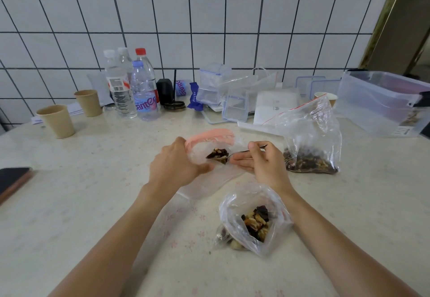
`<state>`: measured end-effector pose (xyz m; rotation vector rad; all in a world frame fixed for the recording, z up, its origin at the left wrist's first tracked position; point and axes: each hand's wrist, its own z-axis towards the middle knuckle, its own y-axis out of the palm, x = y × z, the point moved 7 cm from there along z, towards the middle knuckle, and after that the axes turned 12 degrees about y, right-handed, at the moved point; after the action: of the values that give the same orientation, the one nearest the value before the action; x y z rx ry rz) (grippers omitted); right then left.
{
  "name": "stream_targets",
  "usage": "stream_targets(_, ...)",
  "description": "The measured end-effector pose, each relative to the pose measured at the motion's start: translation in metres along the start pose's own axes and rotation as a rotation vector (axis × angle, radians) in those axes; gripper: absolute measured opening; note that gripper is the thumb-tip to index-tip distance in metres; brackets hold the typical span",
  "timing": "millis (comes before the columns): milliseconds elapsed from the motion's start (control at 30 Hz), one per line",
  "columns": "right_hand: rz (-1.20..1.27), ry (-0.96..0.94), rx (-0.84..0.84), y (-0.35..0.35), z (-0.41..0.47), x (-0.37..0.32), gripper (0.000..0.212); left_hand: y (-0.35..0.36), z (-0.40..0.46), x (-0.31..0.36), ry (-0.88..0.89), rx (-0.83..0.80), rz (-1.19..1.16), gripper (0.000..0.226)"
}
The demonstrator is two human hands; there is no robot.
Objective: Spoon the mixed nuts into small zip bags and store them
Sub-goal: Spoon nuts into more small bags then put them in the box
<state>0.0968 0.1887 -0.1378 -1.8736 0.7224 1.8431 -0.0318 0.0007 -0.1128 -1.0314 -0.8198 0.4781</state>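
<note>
My left hand (176, 166) holds open a small zip bag (204, 147) with a pink seal strip at the middle of the table. My right hand (260, 161) pinches a metal spoon (242, 151) whose bowl, heaped with mixed nuts (217, 153), sits in the mouth of that bag. A large clear bag of mixed nuts (309, 147) with a red seal line stands upright just right of my right hand. Nearer to me, a second small bag (253, 220) holding nuts lies open on the table.
Two paper cups (58, 122) and several water bottles (144, 91) stand at the back left. Clear lidded containers (214, 82) and a big plastic tub (384, 103) line the back right. A dark phone (11, 180) lies at the left edge.
</note>
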Motion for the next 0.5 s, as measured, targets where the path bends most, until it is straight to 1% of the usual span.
stream_targets(133, -0.072, 0.000, 0.013, 0.001, 0.002, 0.002, 0.014, 0.008, 0.005, -0.005, -0.015, -0.034, -0.069, 0.051)
stream_targets(233, -0.116, 0.012, 0.009, 0.001, 0.004, 0.003, 0.015, 0.014, 0.010, -0.005, -0.039, -0.041, -0.323, 0.034)
stream_targets(267, -0.114, 0.016, 0.013, 0.001, 0.005, 0.003, 0.016, 0.015, 0.011, -0.005, -0.055, -0.027, -0.409, 0.031)
stream_targets(333, -0.092, 0.023, 0.027, -0.001, 0.005, 0.005, 0.014, 0.013, 0.013, -0.004, -0.061, 0.008, -0.486, 0.031)
stream_targets(500, -0.063, 0.040, 0.066, -0.005, 0.006, 0.007, 0.012, 0.006, 0.015, -0.002, -0.022, 0.096, -0.464, 0.033)
